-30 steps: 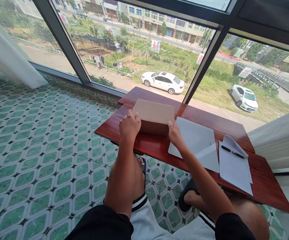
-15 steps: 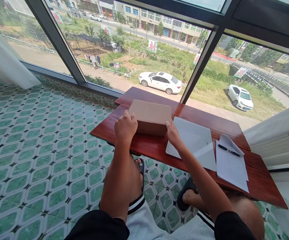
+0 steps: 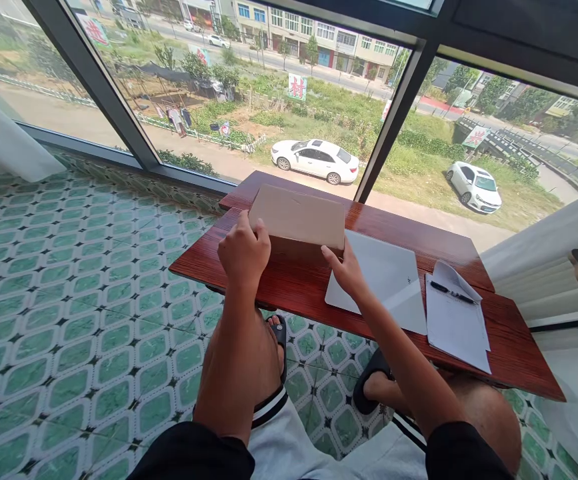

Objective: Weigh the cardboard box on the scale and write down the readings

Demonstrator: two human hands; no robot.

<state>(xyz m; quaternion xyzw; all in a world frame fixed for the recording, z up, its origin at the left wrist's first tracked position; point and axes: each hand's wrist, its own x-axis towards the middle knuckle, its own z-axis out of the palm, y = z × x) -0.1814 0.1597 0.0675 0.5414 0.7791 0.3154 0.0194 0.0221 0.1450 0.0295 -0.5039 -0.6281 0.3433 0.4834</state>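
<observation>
A brown cardboard box, its lid closed, is held between my two hands above the left part of the dark red wooden table. My left hand grips the box's left end, thumb toward the near corner. On the opposite end, my right hand clasps the near right corner with the thumb on the front face. The fingers behind both ends are mostly hidden. Just right of the box lies a flat, light grey closed laptop, partly beneath my right hand and forearm.
White paper sheets with a curled top page lie right of the laptop, a black pen on them. Large windows with dark frames stand behind the table. Green patterned tiles cover the floor, and pale curtains hang at both sides.
The box looks slightly larger and closer, raised a little from the tabletop by both hands. The whole view has shifted slightly. Laptop and papers stay in place on the table.
</observation>
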